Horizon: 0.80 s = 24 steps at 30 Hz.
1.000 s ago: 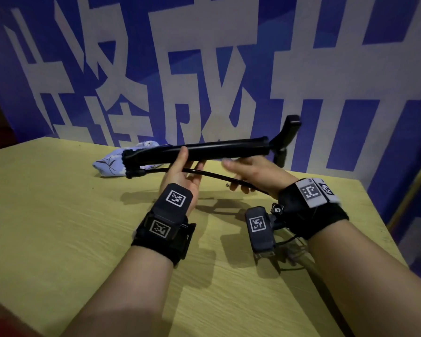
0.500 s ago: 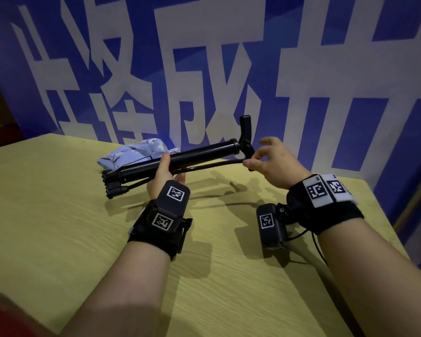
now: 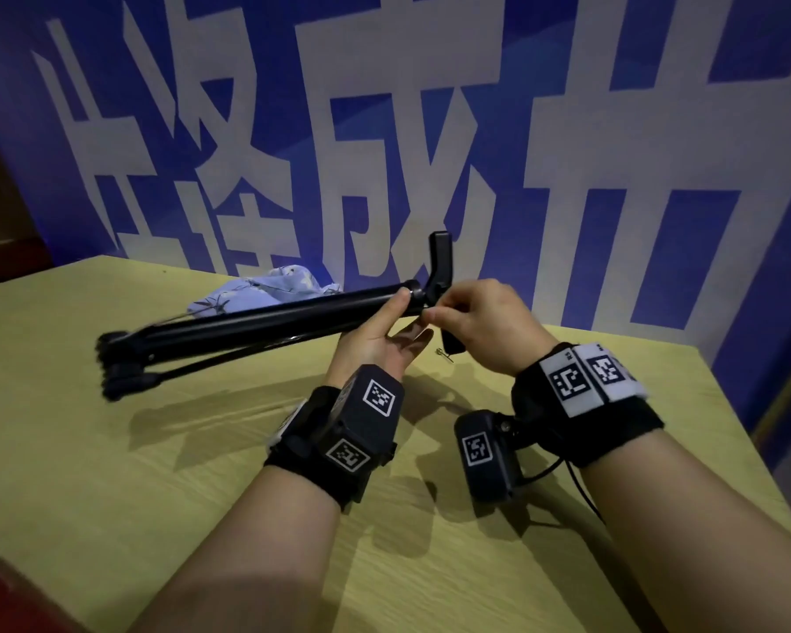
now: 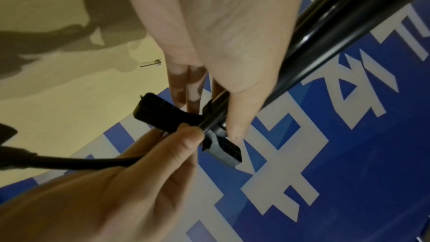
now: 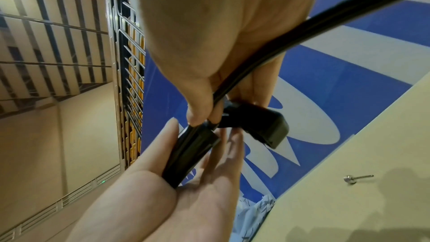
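A black hand pump [image 3: 266,324] is held level above the yellow table [image 3: 110,472], its T-handle [image 3: 440,262] standing upright at the right end. My left hand [image 3: 409,317] is palm up beneath the barrel near the handle, fingers straight and thumb lying along the tube. In the right wrist view the barrel [image 5: 188,154] rests between that thumb and palm. My right hand [image 3: 434,312] pinches the thin black hose [image 5: 302,40] with thumb and forefinger, right at the handle's base [image 5: 263,122]. The hose [image 3: 211,363] runs under the barrel to the blurred base end at the left.
A small metal needle [image 3: 445,355] lies on the table just below my hands. A crumpled pale blue cloth [image 3: 270,285] sits behind the pump by the blue and white banner wall [image 3: 613,175]. The table's right edge is close to my right forearm.
My left hand slid along the barrel to the handle end and its fingers straightened. My right hand closed in on the handle's base and now pinches the hose there. The handle stands more upright.
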Tool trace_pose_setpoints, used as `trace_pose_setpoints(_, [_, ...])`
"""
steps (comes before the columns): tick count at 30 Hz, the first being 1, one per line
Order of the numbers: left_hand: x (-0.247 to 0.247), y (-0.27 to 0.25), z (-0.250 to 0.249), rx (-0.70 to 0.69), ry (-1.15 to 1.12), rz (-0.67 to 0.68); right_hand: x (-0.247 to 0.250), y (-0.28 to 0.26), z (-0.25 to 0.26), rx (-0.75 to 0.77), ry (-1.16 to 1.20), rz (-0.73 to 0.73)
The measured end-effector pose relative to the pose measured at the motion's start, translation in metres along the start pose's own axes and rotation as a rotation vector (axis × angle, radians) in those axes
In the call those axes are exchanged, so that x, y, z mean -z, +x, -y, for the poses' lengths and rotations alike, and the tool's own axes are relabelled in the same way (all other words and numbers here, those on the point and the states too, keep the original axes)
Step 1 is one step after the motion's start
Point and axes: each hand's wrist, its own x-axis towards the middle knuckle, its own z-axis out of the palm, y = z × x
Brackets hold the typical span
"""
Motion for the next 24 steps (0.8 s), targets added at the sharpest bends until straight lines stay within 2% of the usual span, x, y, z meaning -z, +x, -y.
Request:
trace_pose_setpoints(7, [0.009, 0.005, -0.004, -0.003, -0.019, 0.016, 0.003, 0.000, 0.005, -0.013, -0.124, 0.062])
trace_pose_setpoints(11, [0.013, 0.008, -0.001, 0.012, 0.027, -0.058, 0.007, 0.000, 0.000, -0.047, -0.157, 0.129])
trace_pose_setpoints(15, [0.018, 0.012, -0.004, 0.013, 0.026, -0.102, 0.013, 0.003, -0.008, -0.052, -0.120, 0.050])
trace_pose_setpoints(24, [0.019, 0.008, -0.004, 0.051, 0.059, -0.054, 0.010, 0.001, -0.009, -0.029, 0.036, -0.016])
